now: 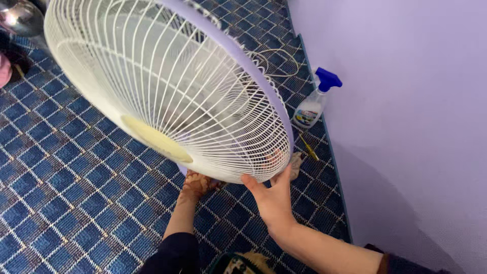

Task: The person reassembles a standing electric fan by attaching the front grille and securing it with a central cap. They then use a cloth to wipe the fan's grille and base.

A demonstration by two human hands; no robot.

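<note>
The fan [167, 86] is held tilted above the carpet [66, 203], filling the upper left of the head view, its white wire grille ringed by a lilac band. The right hand [274, 198] is cupped under the rim at 5 o'clock, fingers spread and curled up onto the wires, thumb across the front. The left hand [195, 185] is tucked beneath the rim at 6 o'clock; how far it is closed cannot be told, since the grille hides its fingers. A slip is judged possible: only the lower edge is supported, so the heavy head could tip away, or fingertips could be pinched between wires. A spray bottle [313, 104] stands by the wall [406, 101] at 3 o'clock of the fan, with a screwdriver [308, 147] lying below it. Counted: 1 fan, 2 hands, 1 bottle, 1 screwdriver.
</note>
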